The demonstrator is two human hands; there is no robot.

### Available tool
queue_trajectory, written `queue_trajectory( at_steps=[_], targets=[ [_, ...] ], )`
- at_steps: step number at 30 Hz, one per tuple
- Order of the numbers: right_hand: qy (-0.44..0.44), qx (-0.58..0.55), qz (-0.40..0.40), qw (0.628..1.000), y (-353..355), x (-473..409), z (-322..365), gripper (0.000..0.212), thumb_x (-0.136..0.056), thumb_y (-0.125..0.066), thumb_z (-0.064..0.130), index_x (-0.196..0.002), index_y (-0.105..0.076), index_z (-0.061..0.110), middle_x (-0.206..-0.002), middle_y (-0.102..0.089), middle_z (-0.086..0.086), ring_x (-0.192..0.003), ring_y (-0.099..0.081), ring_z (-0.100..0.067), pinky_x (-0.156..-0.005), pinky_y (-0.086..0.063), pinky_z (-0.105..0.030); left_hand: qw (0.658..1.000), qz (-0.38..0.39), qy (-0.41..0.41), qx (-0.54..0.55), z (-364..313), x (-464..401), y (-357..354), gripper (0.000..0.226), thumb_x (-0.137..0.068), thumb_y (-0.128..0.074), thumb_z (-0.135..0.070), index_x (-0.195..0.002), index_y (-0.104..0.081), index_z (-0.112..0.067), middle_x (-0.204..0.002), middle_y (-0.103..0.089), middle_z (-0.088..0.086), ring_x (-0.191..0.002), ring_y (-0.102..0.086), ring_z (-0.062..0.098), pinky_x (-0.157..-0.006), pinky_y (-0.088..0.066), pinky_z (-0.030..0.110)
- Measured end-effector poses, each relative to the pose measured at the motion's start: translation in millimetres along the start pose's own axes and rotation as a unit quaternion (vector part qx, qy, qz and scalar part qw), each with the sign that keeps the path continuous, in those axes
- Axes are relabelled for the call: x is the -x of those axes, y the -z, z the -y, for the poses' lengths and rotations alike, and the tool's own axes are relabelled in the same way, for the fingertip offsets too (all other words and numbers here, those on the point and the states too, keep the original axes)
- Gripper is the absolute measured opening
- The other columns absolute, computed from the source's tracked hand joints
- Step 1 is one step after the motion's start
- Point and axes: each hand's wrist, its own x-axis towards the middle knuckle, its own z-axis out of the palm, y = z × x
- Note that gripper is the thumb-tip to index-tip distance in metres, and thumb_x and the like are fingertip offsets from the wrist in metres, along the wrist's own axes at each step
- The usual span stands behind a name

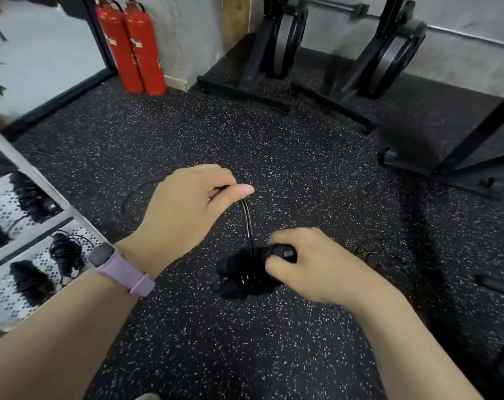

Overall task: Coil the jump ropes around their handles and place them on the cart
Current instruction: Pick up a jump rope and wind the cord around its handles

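Black speckled rubber floor (245, 134), white wall (187, 33), two red extinguishers (135, 47)

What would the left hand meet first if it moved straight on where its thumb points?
Probably nothing near: the left hand, pinching the rope, points right over bare floor. The black frame lies farther on; depth is unclear.

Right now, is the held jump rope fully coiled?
Not fully: a rope strand runs from the left hand to the coiled handles.

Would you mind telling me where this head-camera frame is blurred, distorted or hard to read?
Head view: wide-angle bending curves the white cart rail and the floor edges; the left margin smears with motion blur; the black rope and handles blend into the dark speckled floor; both hands, left and right, are sharp.
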Motion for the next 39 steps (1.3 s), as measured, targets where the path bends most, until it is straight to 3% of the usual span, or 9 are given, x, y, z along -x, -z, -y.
queue_trajectory(
  at_steps=[5, 10, 12, 15, 19, 25, 32, 36, 39],
  targets=[
    [0.071, -0.23, -0.026, 0.97, 2, 9, 17, 0.032, -0.078, -0.055, 0.032, -0.068, -0.054, 0.002, -0.059, -0.044, -0.002, -0.051, -0.039, -0.014, -0.049, -0.03, -0.025, 0.985, 0.065, 0.103, 0.124, 7, 1, -10, 0.049, -0.096, -0.054, -0.053, -0.065, -0.053, -0.015, -0.05, -0.036, -0.012, -0.048, -0.03, 0.006, -0.048, -0.028, 0.019],
    [0.014, -0.495, -0.129, 0.859, 6, 12, 22, 0.053, -0.09, -0.057, 0.056, -0.071, -0.066, 0.007, -0.052, -0.054, 0.0, -0.036, -0.045, -0.005, -0.035, -0.033, -0.014, 0.911, 0.154, 0.192, 0.33, -4, 1, -16, 0.043, -0.096, -0.065, -0.028, -0.054, -0.058, -0.018, -0.051, -0.053, -0.008, -0.047, -0.049, 0.005, -0.056, -0.044, 0.024],
    [0.016, -0.579, -0.168, 0.798, 9, 8, 19, 0.047, -0.099, -0.051, 0.046, -0.074, -0.068, 0.01, -0.056, -0.055, -0.006, -0.034, -0.035, -0.009, -0.034, -0.023, -0.016, 0.926, 0.142, 0.222, 0.27, -16, 2, -19, 0.045, -0.098, -0.056, -0.005, -0.057, -0.054, -0.021, -0.043, -0.048, -0.01, -0.042, -0.044, 0.001, -0.046, -0.036, 0.013],
    [-0.016, -0.666, -0.232, 0.709, 17, 3, 12, 0.034, -0.106, -0.048, 0.03, -0.08, -0.056, 0.01, -0.064, -0.053, -0.007, -0.037, -0.026, -0.011, -0.032, -0.02, -0.019, 0.964, 0.134, 0.138, 0.183, -31, 6, -22, 0.045, -0.101, -0.044, -0.041, -0.063, -0.041, -0.018, -0.05, -0.032, -0.011, -0.045, -0.026, 0.007, -0.043, -0.022, 0.02],
    [-0.074, -0.656, -0.296, 0.69, 18, -3, 6, 0.032, -0.107, -0.047, 0.027, -0.078, -0.05, 0.013, -0.059, -0.051, -0.003, -0.038, -0.029, -0.013, -0.034, -0.022, -0.022, 0.974, 0.152, 0.098, 0.135, -44, 13, -32, 0.058, -0.102, -0.029, -0.055, -0.07, -0.043, -0.008, -0.056, -0.039, -0.006, -0.049, -0.033, 0.009, -0.048, -0.031, 0.023],
    [-0.149, -0.599, -0.439, 0.653, 22, -12, -24, 0.03, -0.106, -0.051, 0.028, -0.08, -0.054, 0.013, -0.061, -0.06, 0.0, -0.044, -0.044, -0.013, -0.038, -0.032, -0.025, 0.97, 0.206, 0.078, -0.099, -43, 33, -27, 0.05, -0.104, -0.013, -0.054, -0.079, -0.048, -0.029, -0.067, -0.06, -0.005, -0.059, -0.06, 0.01, -0.061, -0.051, 0.029],
    [-0.121, -0.108, -0.51, 0.845, 24, -10, -52, 0.044, -0.104, -0.051, 0.029, -0.062, -0.048, 0.013, -0.048, -0.046, 0.003, -0.042, -0.036, -0.01, -0.042, -0.026, -0.024, 0.965, 0.059, -0.066, -0.248, -49, 22, -4, 0.036, -0.105, -0.031, -0.053, -0.083, -0.05, -0.032, -0.051, -0.046, -0.011, -0.04, -0.045, 0.003, -0.041, -0.043, 0.027],
    [-0.086, 0.001, -0.309, 0.947, 13, -16, -43, 0.037, -0.1, -0.054, 0.035, -0.067, -0.056, 0.018, -0.056, -0.055, 0.002, -0.048, -0.047, -0.018, -0.047, -0.027, -0.028, 0.963, 0.008, -0.143, -0.229, -41, 13, 11, 0.041, -0.103, -0.042, -0.046, -0.07, -0.054, -0.026, -0.055, -0.043, -0.013, -0.044, -0.04, 0.006, -0.04, -0.025, 0.02],
    [-0.016, -0.029, -0.148, 0.988, 4, -12, -25, 0.034, -0.098, -0.057, 0.037, -0.066, -0.055, 0.025, -0.06, -0.054, 0.009, -0.05, -0.044, -0.012, -0.05, -0.032, -0.027, 0.974, -0.002, -0.124, -0.188, -27, 3, 11, 0.042, -0.103, -0.037, -0.049, -0.073, -0.053, -0.025, -0.06, -0.044, -0.011, -0.049, -0.043, 0.007, -0.044, -0.032, 0.025]
  ],
)
